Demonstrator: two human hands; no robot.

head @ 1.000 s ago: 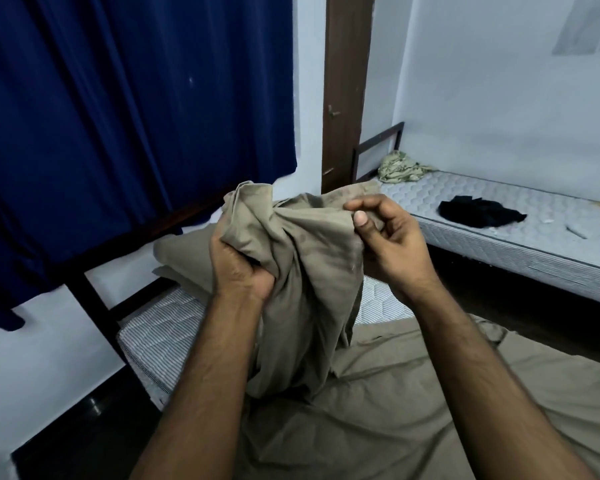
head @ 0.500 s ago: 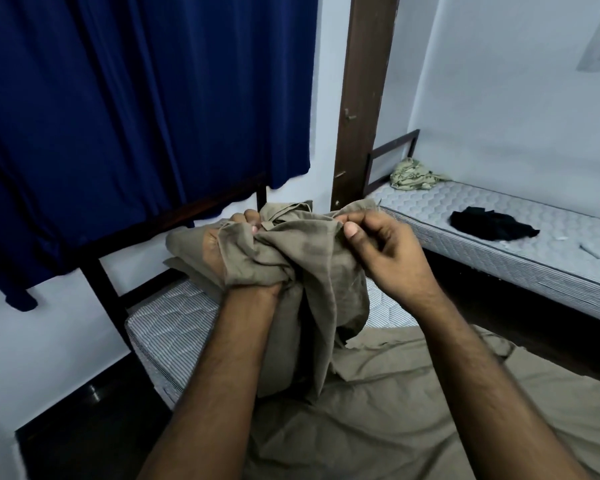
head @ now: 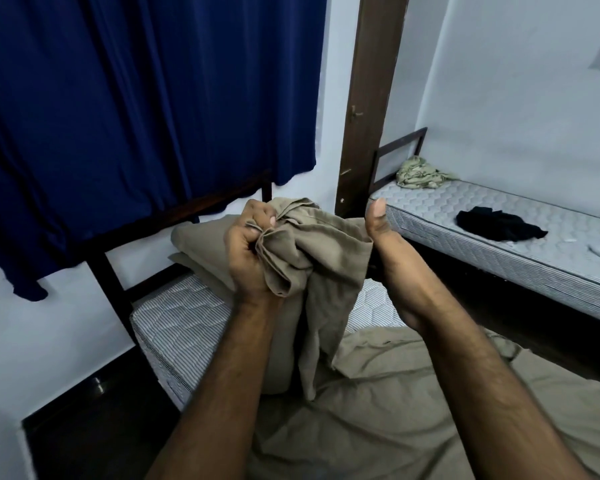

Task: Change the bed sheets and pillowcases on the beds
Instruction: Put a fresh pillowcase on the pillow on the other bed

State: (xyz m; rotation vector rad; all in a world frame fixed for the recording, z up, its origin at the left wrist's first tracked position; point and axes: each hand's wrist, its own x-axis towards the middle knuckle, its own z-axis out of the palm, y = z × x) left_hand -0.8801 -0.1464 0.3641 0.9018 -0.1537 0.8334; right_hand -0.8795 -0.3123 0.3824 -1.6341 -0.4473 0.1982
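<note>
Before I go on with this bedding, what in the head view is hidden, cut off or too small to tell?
- Right hand: its fingers lie behind the tan cloth, so its grip is unclear.
- Tan cloth: bunched in the left hand; sheet or pillowcase, cannot tell.
- Pillow: partly behind hands and cloth.
- Far mattress: cut off by the right edge; the small pale bits on it are too small to identify.

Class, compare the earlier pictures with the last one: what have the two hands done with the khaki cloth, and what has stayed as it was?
The left hand has gathered more of the khaki cloth into a tight fistful. The right hand has given up its fingertip pinch on the edge: its thumb now points up, fingers hidden behind the cloth. The black garment and green bundle on the far mattress lie unchanged.
</note>
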